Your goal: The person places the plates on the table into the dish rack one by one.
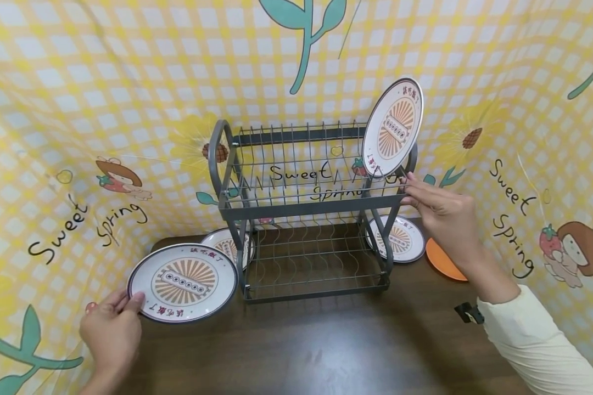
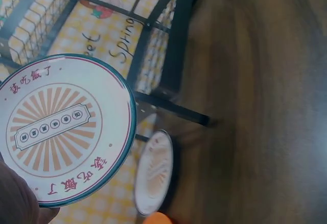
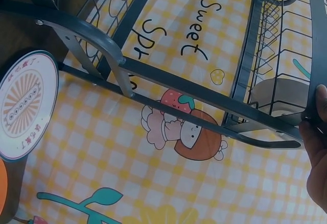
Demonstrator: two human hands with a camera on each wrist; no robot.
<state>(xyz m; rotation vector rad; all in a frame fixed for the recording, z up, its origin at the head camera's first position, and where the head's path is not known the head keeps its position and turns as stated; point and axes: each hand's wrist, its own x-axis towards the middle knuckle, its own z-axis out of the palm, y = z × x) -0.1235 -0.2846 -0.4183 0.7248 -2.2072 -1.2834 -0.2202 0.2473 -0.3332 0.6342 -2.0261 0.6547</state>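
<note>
My left hand [image 1: 112, 328] pinches the rim of a white plate [image 1: 183, 282] with a dark edge and an orange sunburst, raised beside the left front of a dark grey two-tier dish rack [image 1: 296, 207]. The same held plate [image 2: 66, 127] fills the left of the left wrist view. At the upper tier's right front corner, my right hand [image 1: 442, 211] grips the rack's frame between thumb and fingers. Just above those fingers a matching plate [image 1: 392, 129] stands tilted on edge at the upper tier's right end. In the right wrist view the fingers [image 3: 321, 101] lie on the dark rail.
Another matching plate [image 1: 222, 241] lies behind the rack's left leg, and one more [image 1: 400, 240] lies at its right. An orange plate [image 1: 443, 260] is further right, near a small black object [image 1: 469, 312] on the brown table [image 1: 321, 351]. Yellow checked cloth [image 1: 153, 99] surrounds the table.
</note>
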